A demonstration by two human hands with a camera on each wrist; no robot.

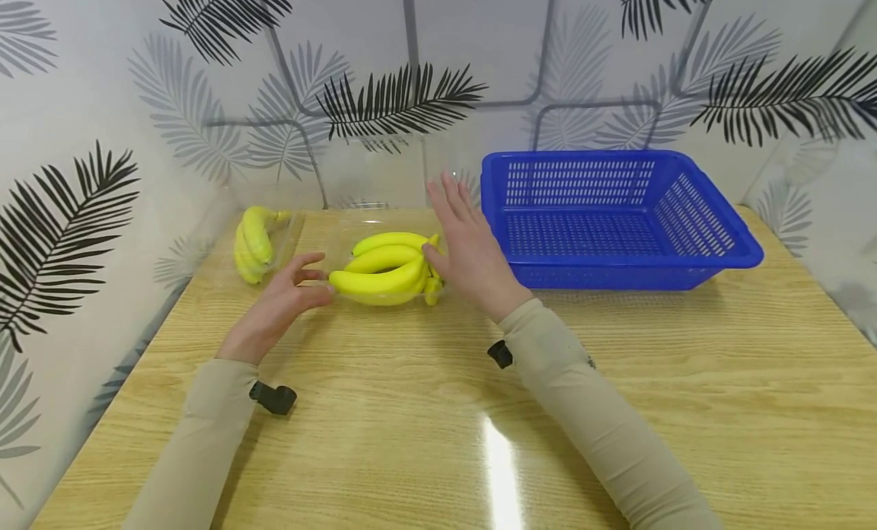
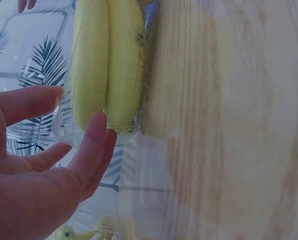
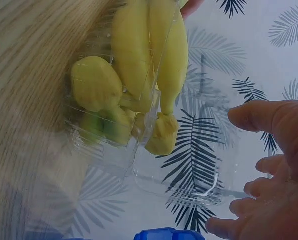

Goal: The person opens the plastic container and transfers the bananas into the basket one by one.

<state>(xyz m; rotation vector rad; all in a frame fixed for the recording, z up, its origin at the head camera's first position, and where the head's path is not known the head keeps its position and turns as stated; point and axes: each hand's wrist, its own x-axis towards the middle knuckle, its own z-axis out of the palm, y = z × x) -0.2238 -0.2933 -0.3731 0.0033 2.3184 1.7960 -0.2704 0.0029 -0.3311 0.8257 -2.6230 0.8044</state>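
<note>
A clear plastic box (image 1: 370, 215) holds a bunch of yellow bananas (image 1: 384, 260), and its transparent lid (image 1: 384, 172) stands raised at the back. At the box's left end is my left hand (image 1: 284, 298), its fingers loosely bent; in the left wrist view the fingertips (image 2: 95, 125) are at the box's corner. My right hand (image 1: 473, 252) is at the right end with fingers extended, near the banana stems. The right wrist view shows the stems (image 3: 161, 135) through the clear wall, with the right fingers (image 3: 259, 117) apart from them.
A blue perforated basket (image 1: 617, 275) stands at the back right of the wooden table (image 1: 384, 408). Another bunch of bananas (image 1: 255, 241) sits at the back left, in what looks like a second clear box. A leaf-patterned covering (image 1: 342, 43) rises behind the table.
</note>
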